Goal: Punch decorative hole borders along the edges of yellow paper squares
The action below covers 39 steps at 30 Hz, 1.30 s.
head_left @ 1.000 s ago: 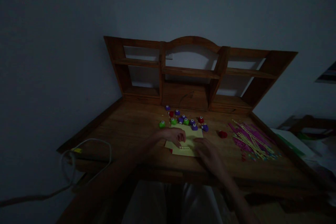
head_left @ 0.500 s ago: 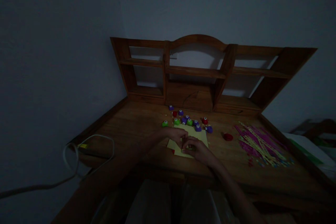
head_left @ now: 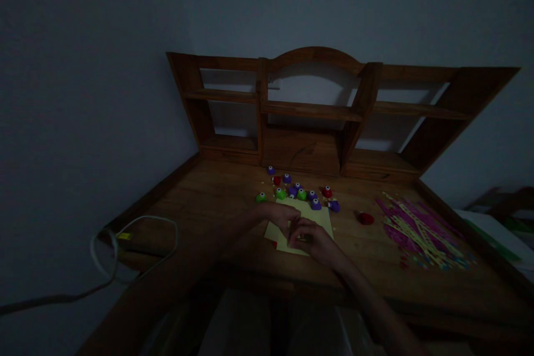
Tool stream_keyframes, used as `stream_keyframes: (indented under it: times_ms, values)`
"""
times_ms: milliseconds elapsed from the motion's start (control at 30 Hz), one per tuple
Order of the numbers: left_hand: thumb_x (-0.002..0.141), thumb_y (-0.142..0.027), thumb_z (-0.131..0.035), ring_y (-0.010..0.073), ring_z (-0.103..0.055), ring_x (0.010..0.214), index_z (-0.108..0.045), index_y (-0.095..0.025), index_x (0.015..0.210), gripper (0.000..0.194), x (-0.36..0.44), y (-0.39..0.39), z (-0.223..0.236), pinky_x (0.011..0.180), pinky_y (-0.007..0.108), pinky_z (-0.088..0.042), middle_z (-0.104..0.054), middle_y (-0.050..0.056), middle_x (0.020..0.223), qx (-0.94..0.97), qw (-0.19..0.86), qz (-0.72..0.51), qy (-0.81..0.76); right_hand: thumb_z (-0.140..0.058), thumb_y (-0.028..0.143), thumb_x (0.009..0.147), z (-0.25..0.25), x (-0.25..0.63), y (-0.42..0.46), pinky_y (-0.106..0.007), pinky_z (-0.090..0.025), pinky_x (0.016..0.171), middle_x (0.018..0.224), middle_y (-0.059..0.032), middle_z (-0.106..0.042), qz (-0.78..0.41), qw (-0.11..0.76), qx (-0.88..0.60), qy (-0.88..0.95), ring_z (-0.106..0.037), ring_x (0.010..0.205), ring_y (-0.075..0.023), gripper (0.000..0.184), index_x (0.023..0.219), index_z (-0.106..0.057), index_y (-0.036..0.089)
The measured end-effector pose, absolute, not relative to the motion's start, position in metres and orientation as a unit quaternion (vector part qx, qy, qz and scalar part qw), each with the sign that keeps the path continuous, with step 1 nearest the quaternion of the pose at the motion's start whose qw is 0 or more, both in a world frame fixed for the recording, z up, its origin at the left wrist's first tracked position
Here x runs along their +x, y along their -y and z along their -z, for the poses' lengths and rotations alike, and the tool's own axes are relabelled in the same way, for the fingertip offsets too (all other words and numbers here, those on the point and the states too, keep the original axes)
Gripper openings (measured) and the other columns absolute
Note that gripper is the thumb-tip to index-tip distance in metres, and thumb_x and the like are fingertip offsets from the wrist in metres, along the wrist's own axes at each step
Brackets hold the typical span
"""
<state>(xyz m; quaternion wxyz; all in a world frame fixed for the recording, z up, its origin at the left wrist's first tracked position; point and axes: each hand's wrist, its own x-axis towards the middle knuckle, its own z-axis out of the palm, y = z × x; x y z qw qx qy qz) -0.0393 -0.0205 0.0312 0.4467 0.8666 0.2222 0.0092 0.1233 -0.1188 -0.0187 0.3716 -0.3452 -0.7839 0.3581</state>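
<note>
Both hands meet over yellow sheets of paper (head_left: 287,244) lying on the wooden desk. My left hand (head_left: 283,216) has its fingers bent and pressed together, close against the fingers of my right hand (head_left: 315,239). The right fingers are curled in a pinch. Something small and pale seems to lie between them, but the dim light hides what it is. Just beyond the paper sit several small one-eyed toy pieces: purple ones (head_left: 316,204), green ones (head_left: 281,193) and a red one (head_left: 327,192). A red bit shows under the paper's near left edge.
At the right lies a heap of pink and yellow strips (head_left: 421,233) with small coloured bits. A red piece (head_left: 366,218) lies between heap and paper. A wooden shelf unit (head_left: 308,150) stands along the back. A white cable (head_left: 175,228) loops over the left edge.
The view has shifted slightly. My hands stay together over the paper, with the fingers moved a little; the pale thing at the right fingers shows less now.
</note>
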Motion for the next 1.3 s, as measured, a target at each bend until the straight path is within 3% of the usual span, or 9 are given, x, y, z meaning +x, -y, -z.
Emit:
stream_keyframes:
  times_ms: [300,500,733,933,1100,1300]
  values:
    - [0.051,-0.015,-0.081,0.0203,-0.057,0.081,-0.065,-0.016,0.077,0.03,-0.037,0.013,-0.028,0.08,0.03,-0.046,-0.063,-0.002,0.076,0.864,0.45,0.083,-0.211,-0.075,0.04,0.078,0.012,0.135,0.114,-0.034,-0.05,0.086,0.094,-0.0045,-0.063,-0.411,0.307,-0.317,0.798,-0.06,0.096,-0.0201,0.017,0.078,-0.074,0.024]
    - [0.057,-0.022,-0.079,0.0202,-0.058,0.085,-0.065,-0.018,0.088,0.034,-0.044,0.011,-0.025,0.08,0.029,-0.047,-0.064,-0.003,0.085,0.856,0.48,0.06,-0.181,-0.076,0.042,0.076,0.006,0.144,0.11,-0.036,-0.048,0.091,0.105,-0.0046,-0.065,-0.433,0.296,-0.302,0.796,-0.06,0.101,-0.0201,0.029,0.098,-0.072,0.023]
    - [0.055,-0.028,-0.082,0.0222,-0.059,0.091,-0.068,-0.016,0.092,0.042,-0.035,0.012,-0.028,0.085,0.032,-0.046,-0.067,0.001,0.092,0.85,0.5,0.057,-0.155,-0.075,0.045,0.077,0.019,0.142,0.105,-0.038,-0.05,0.091,0.103,-0.0061,-0.064,-0.414,0.344,-0.33,0.775,-0.06,0.102,-0.0211,0.021,0.081,-0.075,0.024]
    - [0.046,-0.022,-0.084,0.0224,-0.056,0.086,-0.066,-0.016,0.082,0.041,-0.03,0.005,-0.018,0.082,0.033,-0.045,-0.064,0.0,0.081,0.857,0.477,0.093,-0.169,-0.077,0.047,0.074,0.023,0.147,0.1,-0.039,-0.049,0.093,0.103,-0.0059,-0.062,-0.41,0.336,-0.314,0.788,-0.06,0.102,-0.0211,0.022,0.077,-0.076,0.025]
    - [0.045,-0.028,-0.083,0.0199,-0.053,0.08,-0.058,-0.019,0.078,0.042,-0.035,-0.002,-0.01,0.075,0.031,-0.045,-0.057,-0.003,0.077,0.874,0.422,0.103,-0.216,-0.076,0.046,0.075,0.014,0.153,0.103,-0.038,-0.047,0.095,0.1,-0.005,-0.062,-0.421,0.303,-0.293,0.804,-0.059,0.103,-0.021,0.022,0.078,-0.075,0.024]
    - [0.044,-0.04,-0.083,0.0166,-0.053,0.073,-0.055,-0.021,0.084,0.052,-0.039,-0.005,-0.005,0.065,0.025,-0.043,-0.056,-0.004,0.08,0.899,0.367,0.115,-0.211,-0.073,0.043,0.079,0.004,0.168,0.112,-0.038,-0.046,0.095,0.109,-0.0054,-0.063,-0.387,0.277,-0.343,0.81,-0.058,0.106,-0.0213,0.028,0.101,-0.07,0.025]
